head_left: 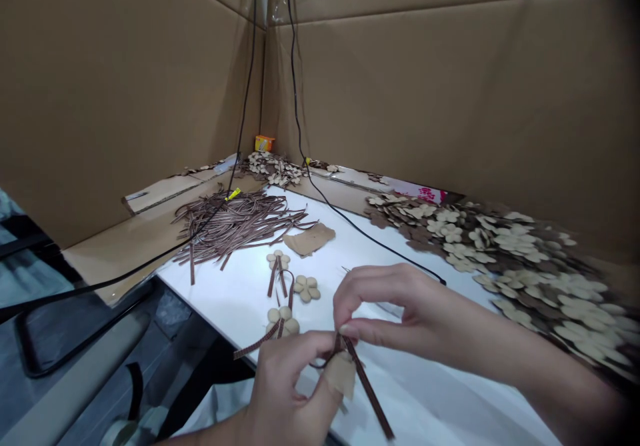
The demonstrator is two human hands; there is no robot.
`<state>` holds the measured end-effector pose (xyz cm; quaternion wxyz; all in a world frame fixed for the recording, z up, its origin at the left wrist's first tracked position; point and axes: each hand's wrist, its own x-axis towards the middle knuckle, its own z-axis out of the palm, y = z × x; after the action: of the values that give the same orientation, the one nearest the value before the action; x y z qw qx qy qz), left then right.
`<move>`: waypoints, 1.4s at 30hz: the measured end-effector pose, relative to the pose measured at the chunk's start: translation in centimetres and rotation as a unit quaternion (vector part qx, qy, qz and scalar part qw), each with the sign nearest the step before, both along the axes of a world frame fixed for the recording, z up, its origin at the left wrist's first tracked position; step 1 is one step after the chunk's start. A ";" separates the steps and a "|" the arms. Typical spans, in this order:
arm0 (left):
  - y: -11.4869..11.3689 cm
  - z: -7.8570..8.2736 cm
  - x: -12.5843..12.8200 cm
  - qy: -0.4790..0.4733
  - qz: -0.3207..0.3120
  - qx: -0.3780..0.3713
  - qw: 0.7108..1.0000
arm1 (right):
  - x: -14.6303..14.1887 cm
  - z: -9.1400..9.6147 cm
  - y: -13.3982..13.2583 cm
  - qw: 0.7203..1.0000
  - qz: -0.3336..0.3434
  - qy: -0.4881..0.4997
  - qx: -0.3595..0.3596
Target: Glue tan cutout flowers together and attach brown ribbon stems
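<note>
The left hand [295, 383] and the right hand [393, 299] meet low over the white tabletop [225, 293], both closed in a pinch on one narrow dark brown ribbon with pale lengthwise lines [371, 393]. The right thumb and forefinger grip it from above, just beside the left fingers; the left thumb and forefinger clasp it from below. One end of the ribbon hangs free beneath the right hand, slanting toward the wearer. A tan wrap of cloth or tape [341, 374] covers the left thumb tip.

Just beyond the left hand lies a beige padded flower with brown ribbon across it [283, 321]. Near the right fingertips, on their left, is a plain beige padded flower [307, 288]. Farther past both hands are a tan rectangular scrap [310, 239] and, to its left, a loose heap of brown ribbons [235, 223]. Past the right forearm, on its outer side, spreads a pile of flat beige and brown flower shapes [515, 239].
</note>
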<state>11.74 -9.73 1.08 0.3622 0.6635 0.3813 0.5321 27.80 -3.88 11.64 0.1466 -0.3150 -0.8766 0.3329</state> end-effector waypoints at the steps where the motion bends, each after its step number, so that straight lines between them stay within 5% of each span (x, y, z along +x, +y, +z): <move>1: 0.2 0.1 -0.1 -0.013 0.000 -0.023 1.000 | -0.2 -0.2 0.1 1.000 -0.015 0.009 -0.005; 9: 2.4 1.4 -0.7 -0.126 -0.039 -0.186 0.974 | -1.4 -1.1 0.2 0.983 -0.161 0.062 -0.066; 14: 3.0 2.3 -1.2 -0.100 -0.040 -0.195 0.975 | -1.6 -1.7 0.6 0.974 -0.200 0.083 -0.073; 26: 3.7 2.5 -1.2 -0.071 -0.018 -0.190 0.979 | -1.4 -3.4 1.1 0.955 -0.176 0.177 -0.161; 35: 4.0 1.9 -1.6 -0.100 -0.027 -0.241 0.965 | -1.5 -3.5 0.9 0.965 -0.193 0.136 -0.111; 42: 5.2 1.7 -2.5 -0.146 -0.002 -0.207 0.967 | -1.5 -3.4 0.9 0.971 -0.198 0.118 -0.066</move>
<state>9.29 -4.50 2.80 0.5446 0.4901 0.4242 0.5322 26.26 -2.96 8.24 0.2913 -0.4499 -0.7492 0.3892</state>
